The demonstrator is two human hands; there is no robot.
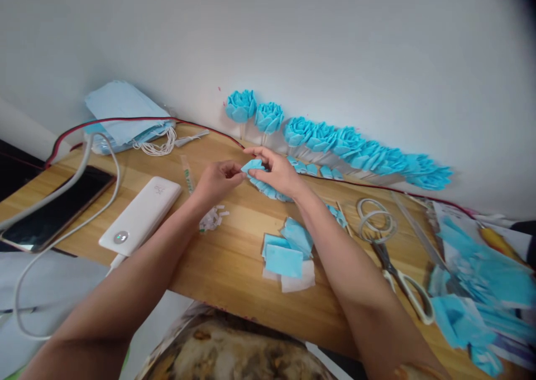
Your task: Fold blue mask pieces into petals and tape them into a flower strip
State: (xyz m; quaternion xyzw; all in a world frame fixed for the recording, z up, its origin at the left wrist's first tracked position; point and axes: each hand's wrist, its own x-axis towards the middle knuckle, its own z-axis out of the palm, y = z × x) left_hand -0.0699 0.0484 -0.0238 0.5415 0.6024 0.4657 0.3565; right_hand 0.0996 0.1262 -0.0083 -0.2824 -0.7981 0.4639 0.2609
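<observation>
Left forearm [159,260] passes power bank [144,209], marking [159,190] blurred; right hand [276,170] holds petal [252,165].

My left forearm [157,262] and right forearm [349,251] reach forward, bare, slanting in toward each other. My left hand [220,180] curls, thumb and forefinger close together at the tips. Just beside it, my right hand [276,170] arches, fingers [256,152] stretched leftward, thumb pointing likewise.

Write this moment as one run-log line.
left hand: near blue piece | right hand: holding it | behind: blue flowers | table: scissors
</observation>
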